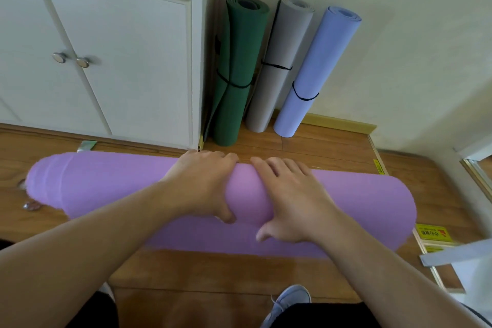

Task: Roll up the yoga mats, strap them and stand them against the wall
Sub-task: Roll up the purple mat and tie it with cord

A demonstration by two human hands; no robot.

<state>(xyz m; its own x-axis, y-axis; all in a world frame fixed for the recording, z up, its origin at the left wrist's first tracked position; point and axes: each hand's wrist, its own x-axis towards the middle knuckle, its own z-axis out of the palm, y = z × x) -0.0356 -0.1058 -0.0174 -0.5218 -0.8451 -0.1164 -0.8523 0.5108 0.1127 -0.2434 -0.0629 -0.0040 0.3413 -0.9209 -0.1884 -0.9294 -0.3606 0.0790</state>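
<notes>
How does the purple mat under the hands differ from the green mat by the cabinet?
The purple mat lies on the floor; the green mat stands leaning in the corner. The green mat has a black strap around it; no strap shows on the purple mat. Both hands grip the purple mat; none touches the green mat. Both are rolled.

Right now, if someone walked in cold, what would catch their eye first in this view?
First, the purple mat, a fat roll lying across the wooden floor in the middle, with the left hand and right hand side by side on top, thumbs tucked under its near side. Next, the corner behind it: the green mat, grey mat and blue mat stand rolled against the wall, each with a black strap, beside the white cabinet.
</notes>
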